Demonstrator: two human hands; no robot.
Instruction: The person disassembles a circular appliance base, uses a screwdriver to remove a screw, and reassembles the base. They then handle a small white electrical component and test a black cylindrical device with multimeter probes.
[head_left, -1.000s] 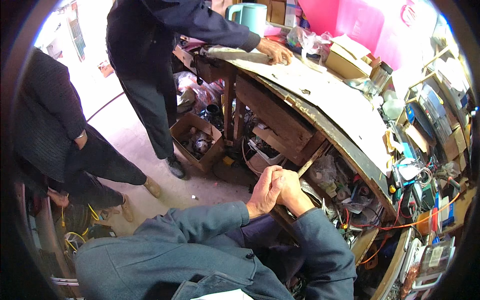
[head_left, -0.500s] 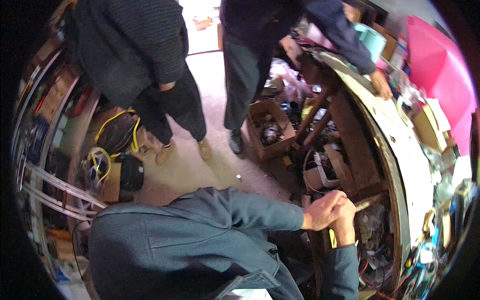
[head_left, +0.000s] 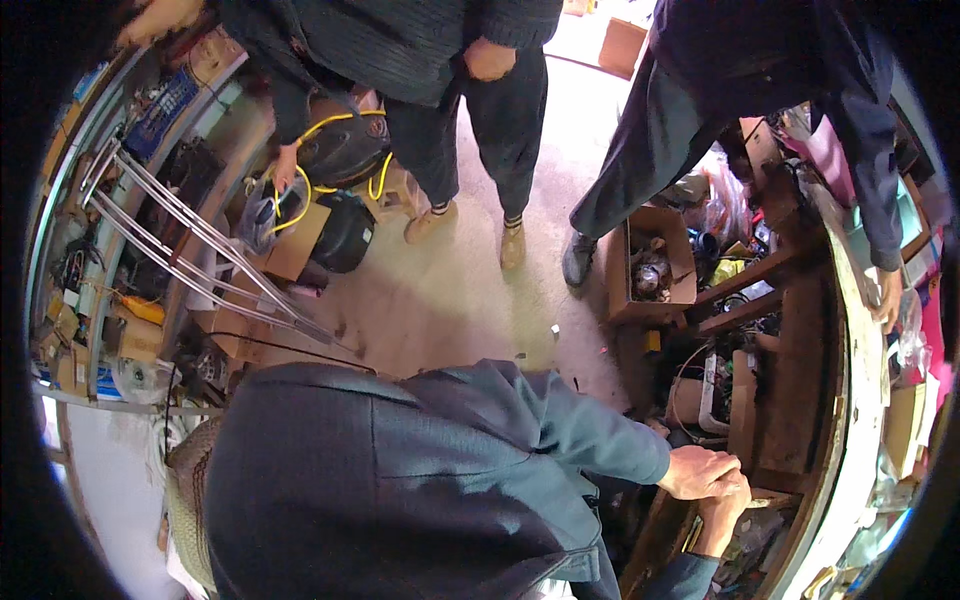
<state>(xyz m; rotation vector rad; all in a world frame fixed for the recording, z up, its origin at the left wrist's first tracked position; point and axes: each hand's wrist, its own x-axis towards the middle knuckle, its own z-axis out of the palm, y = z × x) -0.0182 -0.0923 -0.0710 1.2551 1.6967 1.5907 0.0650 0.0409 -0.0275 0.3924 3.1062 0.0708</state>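
My left hand [head_left: 703, 471] lies over my right hand [head_left: 722, 512] at the lower right, the two clasped together. Its fingers fold round the right hand's knuckles. The right hand's fingers are curled and partly covered, so anything inside them is hidden. Both arms wear dark grey-blue jacket sleeves. Just behind the hands shows a pale wooden piece [head_left: 772, 497] of the bench frame. Above and beyond them, a white plastic frame-like piece [head_left: 712, 390] and a brown cardboard piece [head_left: 742, 400] sit within the bench's lower part.
On the right runs a workbench [head_left: 858, 400]; a co-worker's hand [head_left: 887, 300] is at its edge. An open cardboard box [head_left: 618, 290] stands beneath. Other people stand ahead, one hand [head_left: 286, 167] near a yellow-edged clear bag [head_left: 262, 215]. Silver metal rails [head_left: 200, 225] slant before the left shelves.
The view has swung left, so the scene sits farther right. A co-worker's hand now shows beside the yellow-edged bag. My hands stay clasped.
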